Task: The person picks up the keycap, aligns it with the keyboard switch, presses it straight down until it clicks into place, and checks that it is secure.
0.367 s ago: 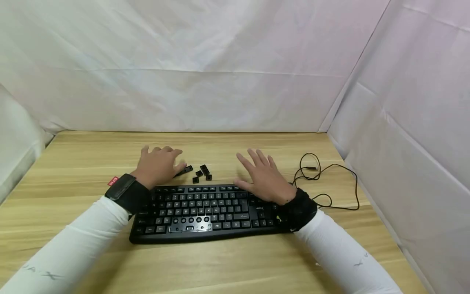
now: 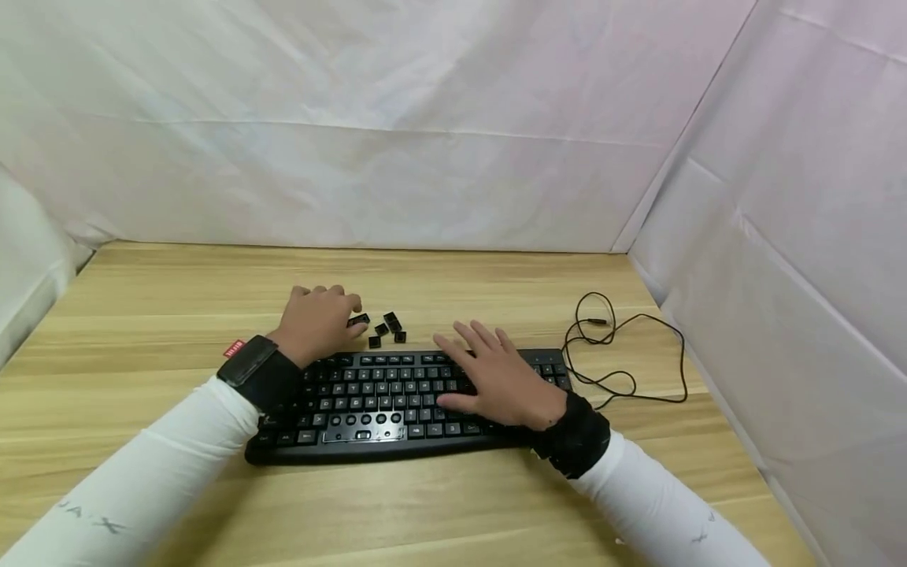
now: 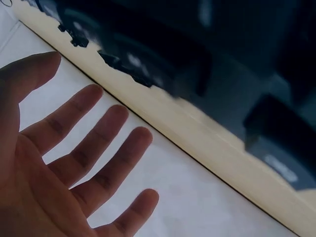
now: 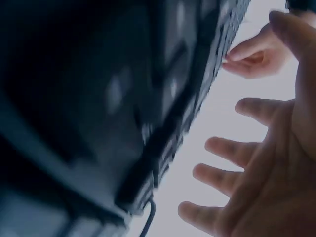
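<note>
A black keyboard [image 2: 425,446] lies on the wooden table, with a bare patch lacking keycaps along its lower left rows. Behind its top edge my left hand [image 2: 319,323] hovers, thumb and index beside a long black keycap [image 2: 360,319]. In the left wrist view that hand's fingers [image 3: 106,131] are spread and loosely bent, holding nothing. My right hand [image 2: 499,386] is over the right part of the keyboard, fingers apart and palm down. The right wrist view shows its fingers [image 4: 232,150] relaxed with nothing between them.
Several small loose keycaps [image 2: 392,321] lie just behind the keyboard, right of my left hand. A thin black cable [image 2: 683,354] loops over the table on the right. White cloth [image 2: 397,157] hangs behind the table and along its sides.
My left hand has shifted slightly right, with its thumb and index closer to the long keycap. The right hand has come back toward me and lower over the keys.
</note>
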A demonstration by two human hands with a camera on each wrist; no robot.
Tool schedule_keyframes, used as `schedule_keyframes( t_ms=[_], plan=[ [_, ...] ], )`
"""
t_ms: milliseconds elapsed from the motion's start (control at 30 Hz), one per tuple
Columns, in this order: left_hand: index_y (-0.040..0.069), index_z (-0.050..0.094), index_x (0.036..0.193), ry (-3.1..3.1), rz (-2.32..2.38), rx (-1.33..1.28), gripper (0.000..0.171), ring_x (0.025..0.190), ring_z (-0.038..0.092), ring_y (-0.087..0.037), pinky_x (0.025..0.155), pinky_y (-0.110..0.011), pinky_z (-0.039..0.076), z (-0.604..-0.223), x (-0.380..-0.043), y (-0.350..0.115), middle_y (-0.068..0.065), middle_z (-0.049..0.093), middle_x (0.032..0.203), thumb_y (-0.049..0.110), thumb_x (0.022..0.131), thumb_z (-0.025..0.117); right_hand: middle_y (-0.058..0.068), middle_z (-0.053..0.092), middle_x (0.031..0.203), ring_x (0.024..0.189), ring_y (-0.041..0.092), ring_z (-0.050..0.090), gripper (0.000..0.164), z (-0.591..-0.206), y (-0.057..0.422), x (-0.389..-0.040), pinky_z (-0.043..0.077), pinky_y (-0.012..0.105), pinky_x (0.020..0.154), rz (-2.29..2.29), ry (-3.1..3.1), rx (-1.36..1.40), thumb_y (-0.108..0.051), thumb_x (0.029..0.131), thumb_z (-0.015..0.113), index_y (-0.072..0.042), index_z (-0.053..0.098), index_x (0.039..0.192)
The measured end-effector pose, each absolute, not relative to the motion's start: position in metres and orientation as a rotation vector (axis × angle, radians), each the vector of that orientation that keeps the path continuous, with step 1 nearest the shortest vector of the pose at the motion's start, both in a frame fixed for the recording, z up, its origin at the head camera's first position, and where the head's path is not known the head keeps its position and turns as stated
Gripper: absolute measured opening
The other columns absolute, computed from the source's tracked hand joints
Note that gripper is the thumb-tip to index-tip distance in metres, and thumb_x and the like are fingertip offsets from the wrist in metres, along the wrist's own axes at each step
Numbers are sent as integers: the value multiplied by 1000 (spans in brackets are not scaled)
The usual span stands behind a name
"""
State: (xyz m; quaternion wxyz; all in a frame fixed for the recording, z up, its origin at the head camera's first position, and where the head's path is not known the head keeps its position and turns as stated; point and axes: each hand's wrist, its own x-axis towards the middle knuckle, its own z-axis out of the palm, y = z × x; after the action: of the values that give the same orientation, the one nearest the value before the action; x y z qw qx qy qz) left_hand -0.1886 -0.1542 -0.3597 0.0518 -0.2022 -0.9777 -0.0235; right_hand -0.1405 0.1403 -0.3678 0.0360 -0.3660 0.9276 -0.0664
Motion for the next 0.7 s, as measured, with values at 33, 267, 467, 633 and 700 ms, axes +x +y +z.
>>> schedule_keyframes(
  t_ms=[33,267,467,633,700],
  plan=[
    [9,69,97,-2974,-73,-624,28,74,58,-31,77,-61,44,-361,-188,-153,-13,65,89,34,87,65,14,17,155,139,29,6,81,-369,140,-138,14,60,110,-206,2834,-1142,-66,88,42,-24,16,152],
    [14,61,70,-3021,-183,-663,19,56,49,-19,63,-50,44,-366,-184,-142,-2,60,67,26,85,64,18,17,154,138,35,11,101,-376,137,-126,14,65,107,-197,2744,-1240,-75,76,50,-24,10,153],
    [18,53,55,-3044,-165,-710,34,45,44,-14,42,-31,32,-358,-182,-136,5,45,49,33,78,73,19,20,153,137,35,14,112,-379,133,-124,15,68,105,-220,2736,-1256,-76,67,59,-25,9,153],
    [22,33,47,-3066,-148,-723,53,41,30,-11,42,-27,20,-345,-178,-137,8,22,46,32,76,75,20,21,152,136,37,14,115,-375,125,-123,15,68,105,-226,2741,-1270,-75,64,63,-25,10,153],
    [22,28,48,-3073,-147,-730,56,42,26,-10,42,-27,18,-344,-177,-138,8,19,48,33,75,76,20,21,152,136,38,14,115,-373,124,-121,15,68,105,-229,2734,-1270,-74,63,64,-25,11,153]
  ],
)
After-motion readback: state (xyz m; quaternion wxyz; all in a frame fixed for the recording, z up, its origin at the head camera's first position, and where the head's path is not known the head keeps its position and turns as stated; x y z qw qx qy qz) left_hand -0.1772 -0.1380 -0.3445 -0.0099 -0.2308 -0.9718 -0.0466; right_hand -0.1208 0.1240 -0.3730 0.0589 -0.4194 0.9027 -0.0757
